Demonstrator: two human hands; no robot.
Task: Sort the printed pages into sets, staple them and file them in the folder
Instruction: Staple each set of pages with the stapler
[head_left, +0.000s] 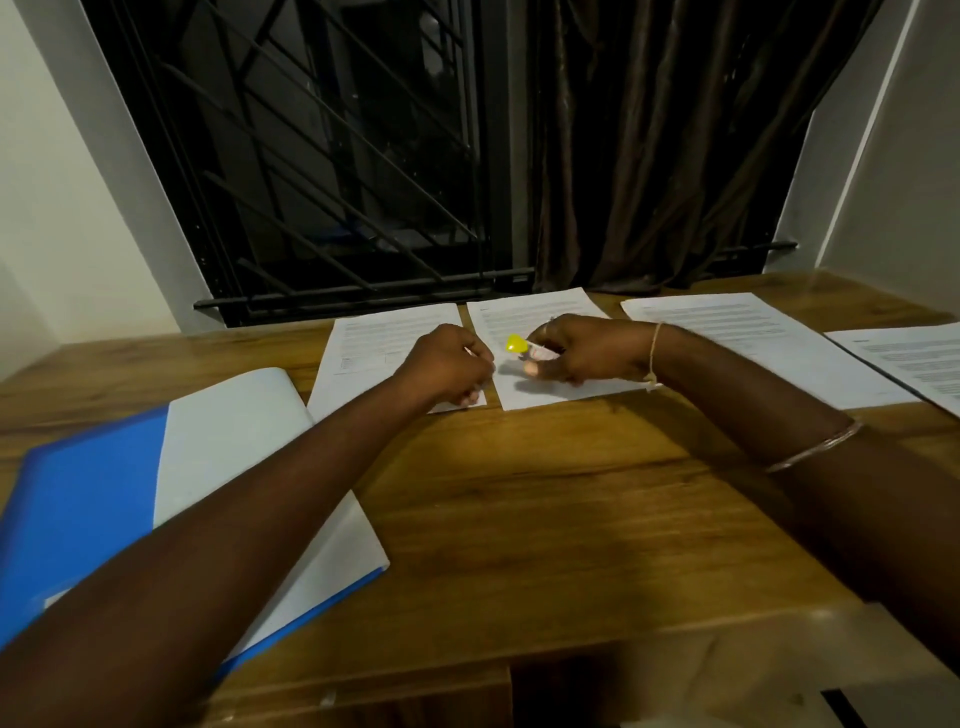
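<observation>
Where barred window (311, 156) meets wooden desk (519, 493): right hand (582, 353) gripping perhaps a yellow stapler (517, 344), left hand (447, 364) fisted.

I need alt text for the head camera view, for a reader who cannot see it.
Two bare hands meet over printed pages on a wooden table; the right hand holds a small yellow-tipped object, the left hand is closed beside it. An open blue folder lies at left.

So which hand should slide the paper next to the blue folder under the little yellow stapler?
Probably the left hand: it already rests on that white printed page, beside the blue plastic folder. The right hand is busy gripping the small yellow stapler over the neighbouring sheet.
</observation>
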